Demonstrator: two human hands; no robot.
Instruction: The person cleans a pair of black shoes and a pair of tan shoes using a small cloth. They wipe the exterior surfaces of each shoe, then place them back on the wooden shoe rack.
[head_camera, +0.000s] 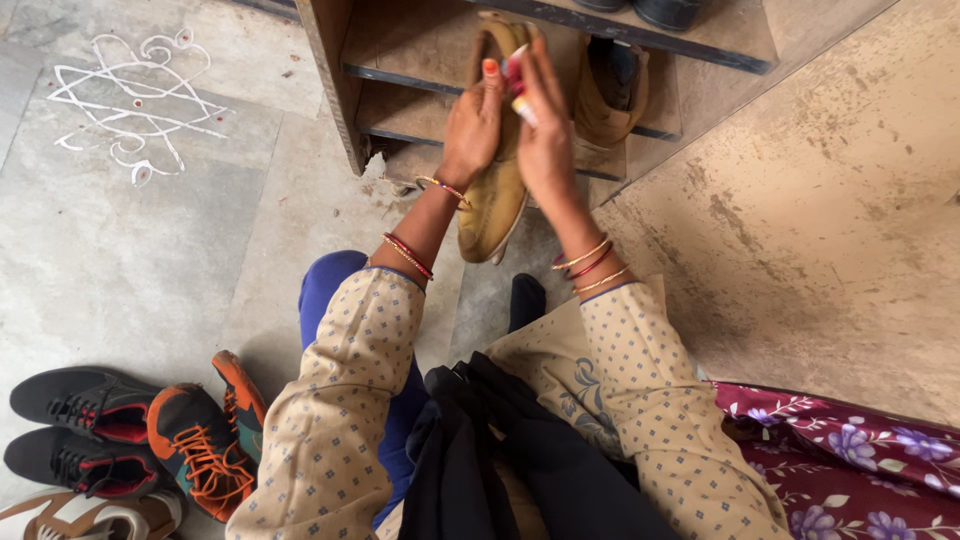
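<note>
A tan suede shoe (497, 195) is held up in front of a wooden shoe rack (400, 70), toe pointing down toward me. My left hand (472, 125) grips its left side. My right hand (543, 130) presses against its right side, with a small pink and white object (518, 88) between the fingers against the shoe. A second tan shoe (612, 95) stands on the rack's lower shelf, just right of my hands. Both wrists carry bangles.
Black and red sneakers (85, 430) and orange-laced shoes (205, 440) lie on the stone floor at the lower left. A white chalk floor drawing (135, 95) is at the upper left. Dark shoes (665, 10) sit on an upper shelf. Floral cloth (850, 460) lies at the lower right.
</note>
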